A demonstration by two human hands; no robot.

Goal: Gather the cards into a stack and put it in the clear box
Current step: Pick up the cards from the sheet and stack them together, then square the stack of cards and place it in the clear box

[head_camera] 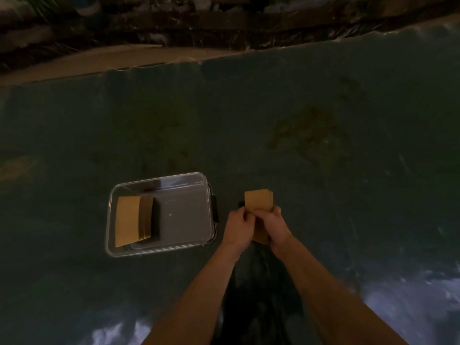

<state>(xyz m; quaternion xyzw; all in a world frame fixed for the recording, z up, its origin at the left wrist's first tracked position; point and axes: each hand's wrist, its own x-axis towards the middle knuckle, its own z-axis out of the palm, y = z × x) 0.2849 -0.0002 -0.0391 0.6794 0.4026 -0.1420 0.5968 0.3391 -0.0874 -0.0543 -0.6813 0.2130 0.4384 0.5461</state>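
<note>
A stack of tan cards [258, 199] stands up between both my hands, just right of the clear box [201, 181]. My left hand [237, 227] grips its left side and my right hand [275, 225] grips its right side; the lower part of the stack is hidden by my fingers. The clear plastic box lies open on the dark table, left of my hands. Inside it, against the left wall, another stack of tan cards [128, 221] leans tilted on its side.
The dark green table [249, 125] stretches wide, with a faint stain [306, 130] at the right. Its far edge [154, 62] borders dark, cluttered ground. A black latch [214, 207] sits on the box's right side. The light is dim.
</note>
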